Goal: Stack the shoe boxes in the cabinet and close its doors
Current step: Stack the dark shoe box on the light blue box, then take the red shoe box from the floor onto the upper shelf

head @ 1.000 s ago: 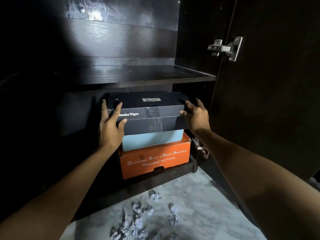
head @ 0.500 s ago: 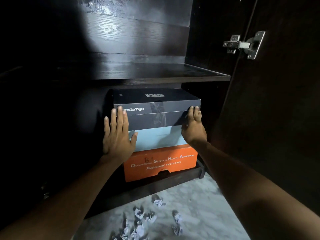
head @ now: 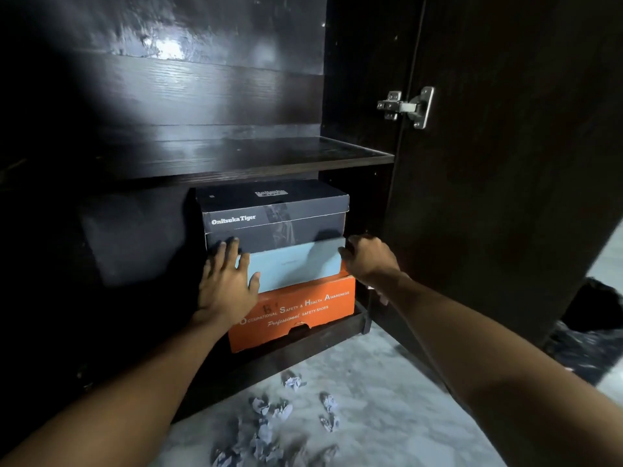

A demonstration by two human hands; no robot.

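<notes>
A: So, box status?

B: Three shoe boxes stacked in the cabinet's (head: pixel 357 79) lowest compartment, right side, under the shelf (head: pixel 269 160). Top one is a dark navy box (head: pixel 274 214), white "Onitsuka Tiger" print on the lid's front, small label on top. Middle is a plain light blue box (head: pixel 296 267), narrower than the others. Bottom is an orange box (head: pixel 303 311) with white "Occupational Safety & Health Awareness" lettering and a notch cut in its lower front edge.

A: Aligned?

B: Roughly. Orange one sticks out furthest forward. The navy box slightly overhangs the blue one.

A: Hands?

B: Left hand (head: pixel 226 284) lies flat against the stack's left front corner, fingers (head: pixel 229 247) spread and pointing up, tips on the navy box's lower edge, thumb across the blue box. Right hand (head: pixel 369 259) is at the stack's right edge, fingers curled in toward the blue box's corner. Can't tell whether they actually grip it, that side is in shadow.

A: Doors?

B: Right door (head: pixel 505 163) stands open, metal hinge (head: pixel 408 106) visible on its inner face. Left side is too dark to read.

A: Around it?

B: Pale marble-pattern floor (head: pixel 404 416) in front of the cabinet, several crumpled paper wads (head: pixel 269 419) scattered on it near the base. Something dark and crinkled lies at far right behind the door, can't identify it.
</notes>
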